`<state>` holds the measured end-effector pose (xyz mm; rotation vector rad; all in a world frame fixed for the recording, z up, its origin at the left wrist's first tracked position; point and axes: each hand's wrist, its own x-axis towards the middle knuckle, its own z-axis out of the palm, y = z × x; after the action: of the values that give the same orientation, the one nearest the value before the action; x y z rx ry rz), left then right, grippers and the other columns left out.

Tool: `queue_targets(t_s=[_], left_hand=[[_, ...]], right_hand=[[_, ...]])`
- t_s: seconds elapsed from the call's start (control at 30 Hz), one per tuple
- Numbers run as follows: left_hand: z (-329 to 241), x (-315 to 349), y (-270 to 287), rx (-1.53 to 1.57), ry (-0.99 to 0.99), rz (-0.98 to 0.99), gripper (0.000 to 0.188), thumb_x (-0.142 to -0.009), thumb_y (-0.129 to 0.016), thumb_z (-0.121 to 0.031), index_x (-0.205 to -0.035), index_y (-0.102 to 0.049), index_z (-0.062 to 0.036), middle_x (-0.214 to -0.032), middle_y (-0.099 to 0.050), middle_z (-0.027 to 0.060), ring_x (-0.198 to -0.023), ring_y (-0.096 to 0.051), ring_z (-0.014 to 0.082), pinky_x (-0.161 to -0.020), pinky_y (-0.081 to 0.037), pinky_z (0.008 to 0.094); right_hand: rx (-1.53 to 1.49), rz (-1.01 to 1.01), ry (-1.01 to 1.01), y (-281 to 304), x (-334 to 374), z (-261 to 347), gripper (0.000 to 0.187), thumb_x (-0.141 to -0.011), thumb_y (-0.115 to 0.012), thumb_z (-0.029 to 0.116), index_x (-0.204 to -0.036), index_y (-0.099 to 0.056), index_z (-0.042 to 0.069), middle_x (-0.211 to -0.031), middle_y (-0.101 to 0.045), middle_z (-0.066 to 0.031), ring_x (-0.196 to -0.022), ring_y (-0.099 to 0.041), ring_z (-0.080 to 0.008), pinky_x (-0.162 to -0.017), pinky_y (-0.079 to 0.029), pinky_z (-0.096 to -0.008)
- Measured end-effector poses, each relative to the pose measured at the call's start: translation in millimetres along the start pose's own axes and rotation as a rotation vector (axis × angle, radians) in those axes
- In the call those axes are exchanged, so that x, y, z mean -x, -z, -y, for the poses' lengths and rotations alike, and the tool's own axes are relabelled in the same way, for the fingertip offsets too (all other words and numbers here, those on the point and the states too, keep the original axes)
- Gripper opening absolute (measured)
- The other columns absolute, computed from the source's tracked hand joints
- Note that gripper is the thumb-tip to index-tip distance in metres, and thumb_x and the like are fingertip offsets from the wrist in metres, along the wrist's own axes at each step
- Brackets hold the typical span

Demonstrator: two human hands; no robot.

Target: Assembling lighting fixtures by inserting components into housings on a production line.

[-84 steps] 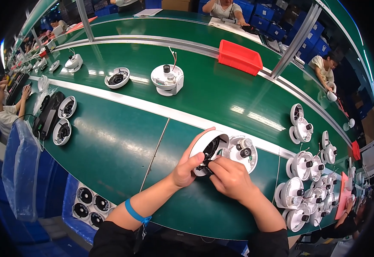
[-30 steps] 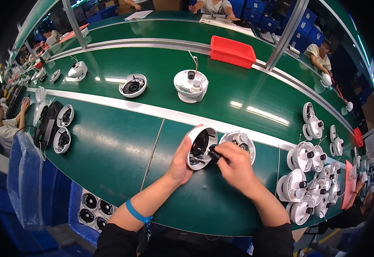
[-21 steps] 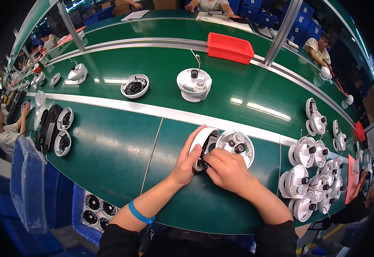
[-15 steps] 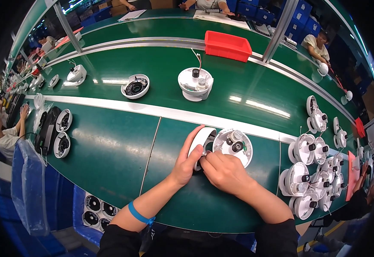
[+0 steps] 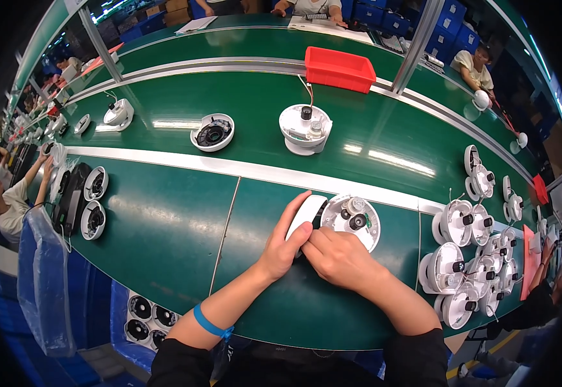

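White cover (image 5: 305,215) fills left hand (image 5: 283,245), right hand's (image 5: 343,259) grip unclear, over green bench (image 5: 165,203) before blue bins (image 5: 464,41).

Landmark: red bin (image 5: 340,69).
White housing (image 5: 305,216), nearer than the bin: inner side turned away, mostly hidden.
Right hand (image 5: 343,259), nearer than the bin: fingertips concealed; whatever they touch cannot be told.
Round white base (image 5: 339,222), nearer than the bin: lower edge partly covered by that hand.
Person (image 5: 310,7), beyond the bin: head cut off by the upper edge.
White parts (image 5: 50,126), far left of the bin: too small to identify.
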<state>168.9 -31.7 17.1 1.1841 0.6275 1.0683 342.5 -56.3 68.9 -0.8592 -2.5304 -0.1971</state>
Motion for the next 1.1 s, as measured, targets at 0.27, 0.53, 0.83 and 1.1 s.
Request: queue_targets(t_s=[0.27,0.53,0.83,1.1], left_hand=[[3.2,-6.9,6.1,0.031,-0.097,-0.080,0.073,-0.106,-0.048,-0.050,-0.160,-0.029,-0.0048,-0.150,-0.049,0.0141,-0.136,-0.051,0.0240,-0.117,-0.037,0.0378],[12.2,-43.3,40.3,0.413,0.124,-0.343,0.053,-0.113,-0.040,-0.043,-0.141,-0.053,-0.0005,-0.131,-0.062,0.0083,-0.118,-0.061,0.0174,-0.103,-0.050,0.0345],[-31.4,-80.0,136.4,0.162,0.068,-0.429,0.080,-0.104,-0.062,-0.044,-0.165,-0.021,-0.0125,-0.163,-0.032,0.0157,-0.121,-0.061,0.0302,-0.095,-0.055,0.0414],[-22.1,-76.4,176.8,-0.676,-0.186,-0.573,0.047,-0.095,-0.077,-0.029,-0.130,-0.056,-0.0053,-0.116,-0.053,0.0137,-0.080,-0.067,0.0197,-0.069,-0.058,0.0320]], right_hand=[[0.094,-0.161,-0.137,22.5,-15.6,4.2,0.009,-0.076,-0.069,0.011,-0.081,-0.062,0.009,-0.076,-0.054,-0.0045,-0.067,-0.062,-0.0195,-0.056,-0.051,-0.0359],[-1.106,0.395,-0.556,65.6,4.9,-67.4,0.044,-0.090,-0.069,-0.001,-0.133,-0.061,-0.005,-0.125,-0.070,-0.0140,-0.099,-0.073,-0.0200,-0.085,-0.058,-0.0306],[-1.077,-0.370,-1.136,80.4,16.7,-102.3,0.019,-0.100,-0.062,0.011,-0.113,-0.060,-0.003,-0.095,-0.073,-0.0147,-0.062,-0.071,-0.0176,-0.053,-0.059,-0.0273],[-0.555,-0.678,-1.160,29.8,26.8,-183.1,0.031,-0.087,-0.068,0.008,-0.114,-0.063,-0.006,-0.097,-0.073,-0.0169,-0.070,-0.075,-0.0219,-0.064,-0.058,-0.0331]])
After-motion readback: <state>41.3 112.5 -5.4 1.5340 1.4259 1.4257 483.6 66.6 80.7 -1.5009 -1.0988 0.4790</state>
